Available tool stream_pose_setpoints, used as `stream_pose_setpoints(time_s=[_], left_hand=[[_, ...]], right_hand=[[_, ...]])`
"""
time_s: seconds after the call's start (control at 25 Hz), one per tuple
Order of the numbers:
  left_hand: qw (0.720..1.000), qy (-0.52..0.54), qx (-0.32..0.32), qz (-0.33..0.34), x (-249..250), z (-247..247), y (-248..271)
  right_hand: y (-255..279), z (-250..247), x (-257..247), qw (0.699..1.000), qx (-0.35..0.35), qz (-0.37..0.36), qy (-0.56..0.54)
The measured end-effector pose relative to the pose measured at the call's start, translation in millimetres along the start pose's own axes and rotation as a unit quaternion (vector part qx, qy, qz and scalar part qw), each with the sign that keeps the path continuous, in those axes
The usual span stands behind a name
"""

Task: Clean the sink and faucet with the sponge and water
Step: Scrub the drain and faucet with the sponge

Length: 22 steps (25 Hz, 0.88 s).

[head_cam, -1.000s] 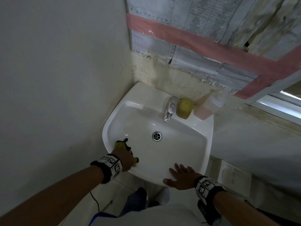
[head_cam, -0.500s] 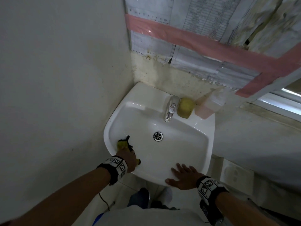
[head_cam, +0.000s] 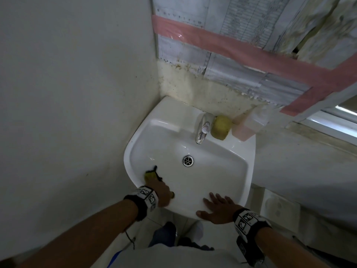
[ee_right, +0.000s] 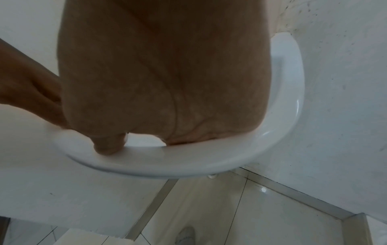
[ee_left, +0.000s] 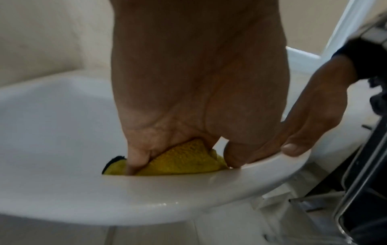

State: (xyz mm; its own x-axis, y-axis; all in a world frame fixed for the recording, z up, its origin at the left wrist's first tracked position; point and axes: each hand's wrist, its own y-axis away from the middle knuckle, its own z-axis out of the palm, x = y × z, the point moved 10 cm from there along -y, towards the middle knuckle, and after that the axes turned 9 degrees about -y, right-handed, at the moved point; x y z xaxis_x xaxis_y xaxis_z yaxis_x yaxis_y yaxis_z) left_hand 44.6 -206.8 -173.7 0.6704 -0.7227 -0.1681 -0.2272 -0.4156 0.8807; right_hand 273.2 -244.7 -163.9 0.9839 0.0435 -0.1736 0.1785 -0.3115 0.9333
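A white sink [head_cam: 241,149] hangs in the wall corner, with a chrome faucet [head_cam: 203,130] at its back and a drain [head_cam: 188,160] in the bowl. My left hand [head_cam: 161,188] grips a yellow cloth with a black edge [head_cam: 151,174] and presses it on the bowl's near-left inner wall. In the left wrist view the fingers [ee_left: 136,159] curl into the yellow cloth [ee_left: 182,159] just behind the sink rim [ee_left: 146,199]. My right hand [head_cam: 217,206] lies flat with spread fingers on the front rim; its thumb [ee_right: 108,145] rests on the rim [ee_right: 209,159].
A yellow sponge [head_cam: 220,127] and a pale pink soap bottle [head_cam: 245,128] stand on the sink's back ledge right of the faucet. Walls close in at the left and behind. A grey ledge [head_cam: 299,167] runs to the right. Tiled floor [ee_right: 230,207] lies below.
My left hand has slid the cloth slightly toward the near-left rim of the bowl. The right hand has stayed on the front rim.
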Motion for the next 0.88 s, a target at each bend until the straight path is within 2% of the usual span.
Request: stream_pose_setpoints(time_s=[0.08, 0.12, 0.2, 0.28, 0.36, 0.48, 0.68, 0.76, 0.88], left_hand=[[0.998, 0.044, 0.039, 0.032, 16.8, -11.9, 0.4], [0.998, 0.044, 0.042, 0.035, 8.8, -10.6, 1.4], [0.997, 0.047, 0.056, 0.0, -25.3, -2.9, 1.8], [0.996, 0.018, 0.053, -0.064, -63.5, 4.1, 4.0], [0.994, 0.002, 0.031, -0.106, -76.4, 10.1, 6.2], [0.996, 0.004, -0.009, -0.087, -43.7, 6.6, 7.8], [0.988, 0.148, 0.036, -0.01, 33.8, -41.6, 6.3], [0.99, 0.138, 0.034, 0.005, 33.3, -31.6, -8.4], [0.99, 0.099, 0.057, -0.077, -14.8, 1.5, -26.2]], right_hand=[[0.6, -0.2, -0.5, 1.0, 0.003, -0.001, 0.002], [1.2, -0.4, -0.6, 1.0, 0.005, 0.0, 0.002], [1.2, 0.0, -0.7, 1.0, 0.005, 0.001, -0.002], [1.3, 0.1, -1.3, 1.0, 0.007, 0.002, -0.004], [0.9, -0.9, -1.4, 1.0, 0.009, 0.001, -0.003], [1.0, -0.6, -1.6, 1.0, 0.002, 0.0, -0.001], [1.2, -1.0, -2.0, 1.0, -0.005, 0.0, 0.004], [1.3, -1.2, -1.7, 1.0, -0.004, 0.001, 0.004], [1.1, -1.4, -2.3, 1.0, -0.002, -0.002, 0.001]])
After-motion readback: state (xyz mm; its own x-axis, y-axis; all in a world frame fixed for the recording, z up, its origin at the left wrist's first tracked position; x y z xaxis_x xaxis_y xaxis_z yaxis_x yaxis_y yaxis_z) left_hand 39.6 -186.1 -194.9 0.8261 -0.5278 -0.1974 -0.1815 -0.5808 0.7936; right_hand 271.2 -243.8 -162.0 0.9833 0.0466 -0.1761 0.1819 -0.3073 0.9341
